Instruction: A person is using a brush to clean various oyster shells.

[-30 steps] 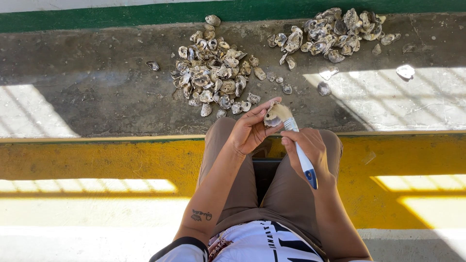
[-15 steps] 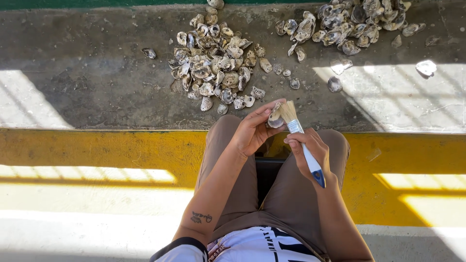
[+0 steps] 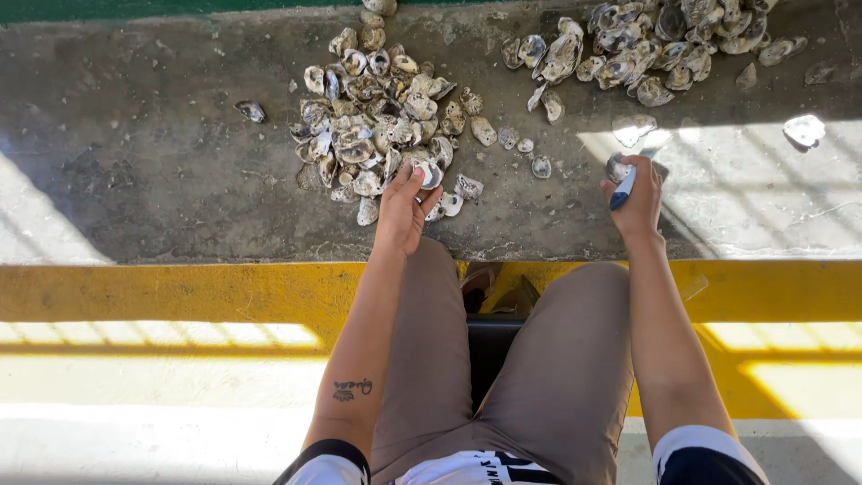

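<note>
My left hand (image 3: 406,207) reaches forward to the near edge of a pile of oyster shells (image 3: 373,135) on the concrete floor, and its fingers close around one pale shell (image 3: 424,175). My right hand (image 3: 639,199) is stretched out to the right, gripping a knife with a blue and white handle (image 3: 622,189). A shell (image 3: 618,166) sits at its fingertips; whether the hand holds it I cannot tell. My knees in tan trousers (image 3: 557,359) fill the bottom centre.
A second heap of shells (image 3: 646,45) lies at the upper right, with loose shells (image 3: 804,130) scattered around. A yellow painted kerb (image 3: 180,292) runs across below the concrete. A green strip (image 3: 135,9) borders the top.
Both hands were together over my lap, working a shell with the knife. Now they have spread apart: the left reached out to the near pile, the right swung out rightwards with the knife.
</note>
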